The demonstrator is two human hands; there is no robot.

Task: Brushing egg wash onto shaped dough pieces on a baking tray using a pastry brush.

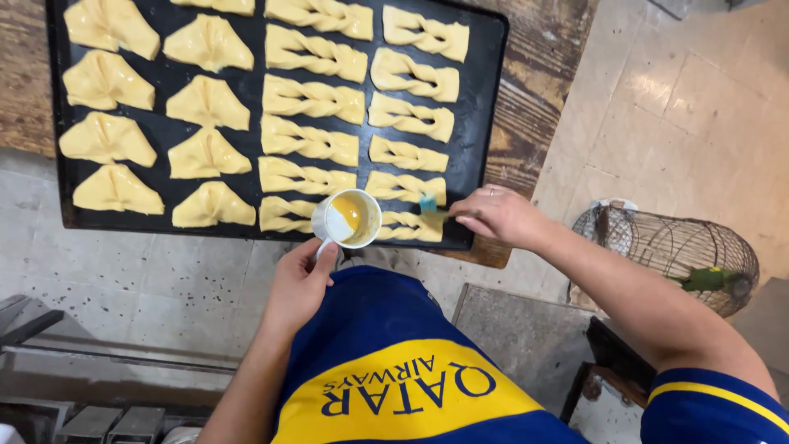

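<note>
Pale yellow raw dough, shaped into folded triangles and twisted bow strips, set in four columns on a black rectangular metal baking tray (485, 49) resting on a worn wooden table (542, 107).

Item: white ceramic mug of orange-yellow egg wash (348, 219), held by its handle in the left hand (297, 284), fingers closed round the handle, mug level over the tray's near edge.

Item: small pastry brush with teal bristles (429, 205), pinched in the right hand (497, 215), fingers closed on the handle, bristles touching the nearest twisted dough strip (411, 226) at the tray's near right corner.

Handling note, as judgement: light strokes along the twist, little wash on the bristles, so none pools on the tray; mug kept close and upright.

Nearby: domed wire cage holding a green bird (707, 279), on the tiled floor (682, 107).
</note>
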